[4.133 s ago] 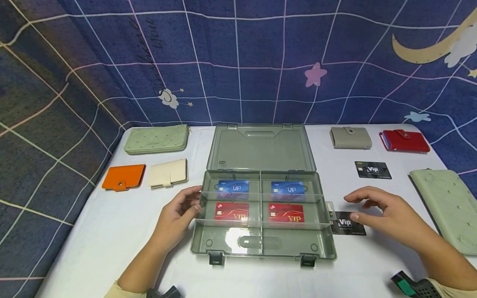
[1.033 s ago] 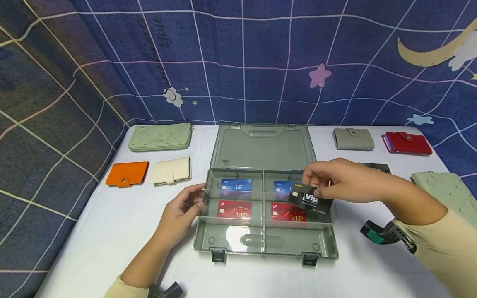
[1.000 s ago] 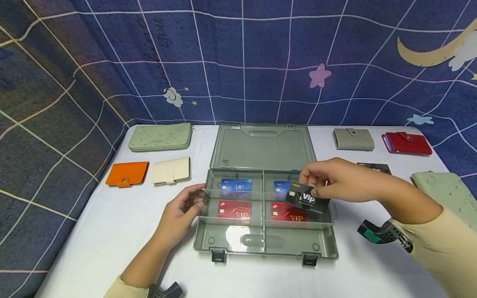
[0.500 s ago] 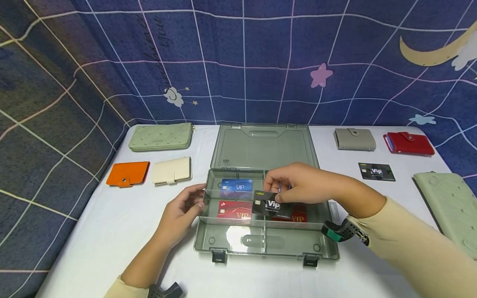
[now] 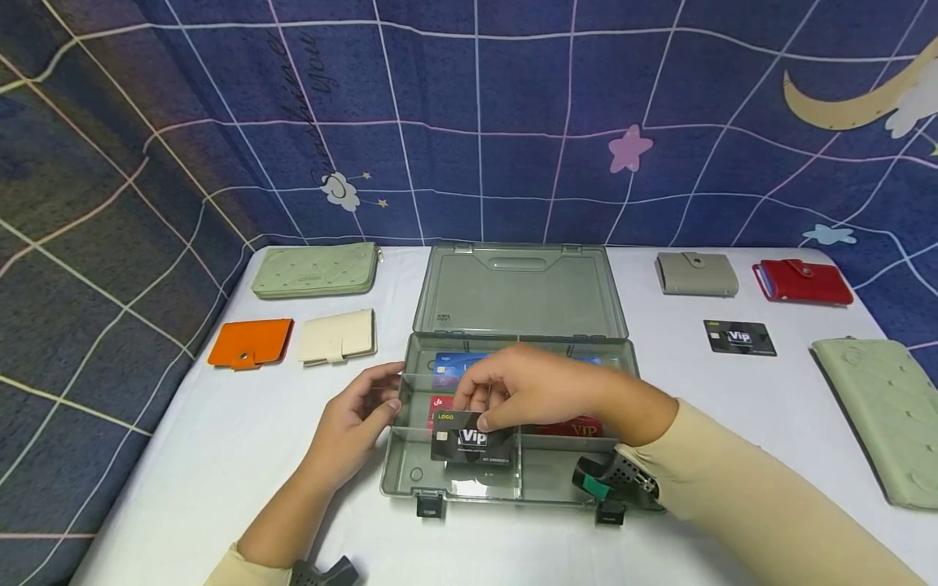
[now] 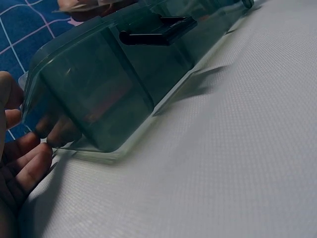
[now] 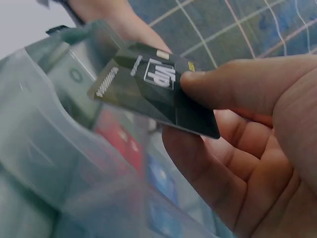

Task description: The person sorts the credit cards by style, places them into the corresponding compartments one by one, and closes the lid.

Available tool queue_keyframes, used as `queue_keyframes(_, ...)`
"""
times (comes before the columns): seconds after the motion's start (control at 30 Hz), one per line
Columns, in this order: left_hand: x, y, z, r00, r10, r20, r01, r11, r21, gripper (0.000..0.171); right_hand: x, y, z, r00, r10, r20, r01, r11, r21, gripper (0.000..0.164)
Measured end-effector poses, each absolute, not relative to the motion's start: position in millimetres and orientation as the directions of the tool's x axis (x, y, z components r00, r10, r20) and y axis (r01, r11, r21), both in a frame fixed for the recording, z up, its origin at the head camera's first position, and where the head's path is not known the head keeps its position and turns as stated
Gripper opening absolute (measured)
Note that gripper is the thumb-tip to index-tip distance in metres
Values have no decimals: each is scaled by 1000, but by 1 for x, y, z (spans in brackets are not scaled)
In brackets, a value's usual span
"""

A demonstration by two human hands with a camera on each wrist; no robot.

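Observation:
My right hand (image 5: pixel 535 387) pinches a black VIP card (image 5: pixel 469 443) between thumb and fingers, above the front left compartment of a grey-green see-through organizer box (image 5: pixel 392 480). In the right wrist view the thumb lies on the printed face of the black VIP card (image 7: pixel 148 84). Touching the box's left wall with its fingertips is my left hand (image 5: pixel 359 419); in the left wrist view those fingers (image 6: pixel 32 168) rest against the outer wall. Inside the box lie blue cards (image 5: pixel 450 366) in the back row and red cards (image 5: pixel 586 427) in the middle row, partly hidden by the right hand.
The box's open lid (image 5: pixel 520 293) lies back. Left of it are a green wallet (image 5: pixel 315 270), an orange one (image 5: pixel 249 342) and a cream one (image 5: pixel 337 336). On the right are a grey card holder (image 5: pixel 696 274), a red one (image 5: pixel 802 282), another black card (image 5: pixel 740 337) and a green wallet (image 5: pixel 879 419).
My right hand picked up the black card from beside the box's right side, then carried it left and toward the front row. The left hand stays at the box's left wall.

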State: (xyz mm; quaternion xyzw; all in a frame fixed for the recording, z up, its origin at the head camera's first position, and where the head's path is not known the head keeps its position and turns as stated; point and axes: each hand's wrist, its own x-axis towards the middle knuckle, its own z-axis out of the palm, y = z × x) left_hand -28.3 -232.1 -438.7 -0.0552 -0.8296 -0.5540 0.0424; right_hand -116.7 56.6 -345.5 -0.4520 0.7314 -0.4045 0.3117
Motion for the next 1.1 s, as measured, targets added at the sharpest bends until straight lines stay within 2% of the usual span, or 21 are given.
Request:
queue_keyframes(0.23,-28,-232,-438,-991,44,124,131,361,923,46,-100,37,-353,-448,-890,-82,-449,304,-840,21)
queue_keyframes(0.37,-28,-232,-438,-992,43,119,127,363,923,46,-91,34,-355,-468,-883,-38,-523,312,-793,18)
queue_keyframes(0.7,-28,-232,-438,-990,48,132,140,368,919,46,-68,29,-361,-405,-914,27,-731,305,-611,16)
queue_keyframes(0.9,-27,-232,-438,-990,53,134,144,366,919,46,-61,28,-359,-398,-917,-35,-777,357,-519,17)
queue_keyframes(1.1,-28,-232,-437,-990,52,133,143,366,920,46,-58,32,-355,-412,-910,-44,-775,375,-509,29)
